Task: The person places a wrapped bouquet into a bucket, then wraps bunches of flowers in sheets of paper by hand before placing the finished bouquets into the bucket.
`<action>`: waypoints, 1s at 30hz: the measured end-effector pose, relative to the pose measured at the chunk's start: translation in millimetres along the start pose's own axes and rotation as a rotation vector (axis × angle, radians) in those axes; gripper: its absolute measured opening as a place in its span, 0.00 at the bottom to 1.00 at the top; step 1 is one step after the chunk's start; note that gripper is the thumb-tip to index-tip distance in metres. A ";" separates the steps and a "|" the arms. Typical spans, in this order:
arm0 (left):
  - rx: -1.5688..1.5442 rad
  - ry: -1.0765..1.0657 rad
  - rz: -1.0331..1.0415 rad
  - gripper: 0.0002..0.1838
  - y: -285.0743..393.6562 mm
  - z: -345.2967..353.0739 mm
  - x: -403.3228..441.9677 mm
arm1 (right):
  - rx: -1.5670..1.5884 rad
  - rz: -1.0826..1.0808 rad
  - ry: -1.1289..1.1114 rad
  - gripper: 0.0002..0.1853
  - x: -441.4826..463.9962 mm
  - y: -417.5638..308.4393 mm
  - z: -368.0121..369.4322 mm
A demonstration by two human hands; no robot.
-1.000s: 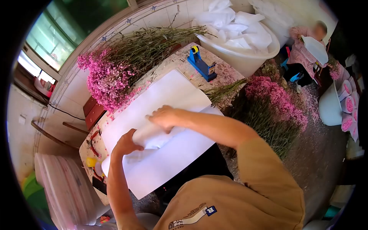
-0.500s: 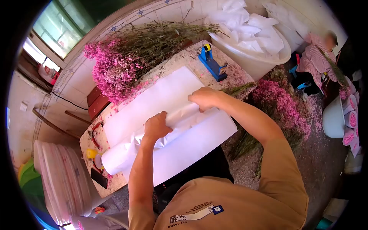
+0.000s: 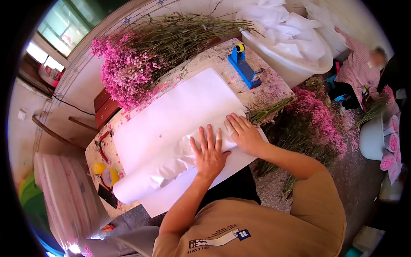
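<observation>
White paper sheets (image 3: 180,103) lie across the speckled table. Along their near side runs a crumpled white paper roll (image 3: 141,182). My left hand (image 3: 209,152) rests flat on the roll with its fingers spread. Beside it, my right hand (image 3: 243,133) lies on the roll's right part, fingers stretched out and slightly apart. Pale wrappings show on fingers of both hands. Whatever is inside the roll is hidden.
Pink flowers (image 3: 128,70) lie at the table's back left, a blue tape dispenser (image 3: 245,68) at its back right. Tape rolls (image 3: 110,176) and a phone (image 3: 107,195) lie left. More pink flowers (image 3: 314,115) are on the right. Another person (image 3: 357,64) sits beyond.
Both hands have moved right along the paper, and their bent fingers have straightened onto it. The roll now lies across the sheets. The other person has leaned toward the white tub with a flower stem.
</observation>
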State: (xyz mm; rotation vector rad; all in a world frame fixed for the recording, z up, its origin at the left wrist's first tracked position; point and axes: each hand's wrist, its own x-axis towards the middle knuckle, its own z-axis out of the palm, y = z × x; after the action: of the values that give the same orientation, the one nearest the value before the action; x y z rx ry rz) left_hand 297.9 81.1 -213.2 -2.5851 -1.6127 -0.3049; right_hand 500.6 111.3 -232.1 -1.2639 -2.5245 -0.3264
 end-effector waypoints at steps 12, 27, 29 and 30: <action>-0.055 0.016 0.277 0.43 -67.0 -9.5 57.8 | 0.181 -0.068 -0.302 0.35 54.1 59.4 -11.8; 0.217 0.027 0.471 0.42 -91.0 13.7 89.7 | 0.327 0.022 -0.356 0.48 106.7 95.7 -10.8; 0.238 0.024 0.460 0.41 -84.2 18.1 81.8 | 0.443 0.102 -0.579 0.48 127.3 101.1 -14.8; 0.252 0.038 0.445 0.40 -81.1 19.5 78.2 | 0.367 0.041 -0.609 0.43 133.9 102.1 -9.7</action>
State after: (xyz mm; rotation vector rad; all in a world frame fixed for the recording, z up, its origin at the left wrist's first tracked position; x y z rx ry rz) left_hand 261.1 189.2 -219.0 -2.6211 -0.9487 -0.1071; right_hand 508.3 266.9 -167.7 -1.4090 -2.8366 0.5982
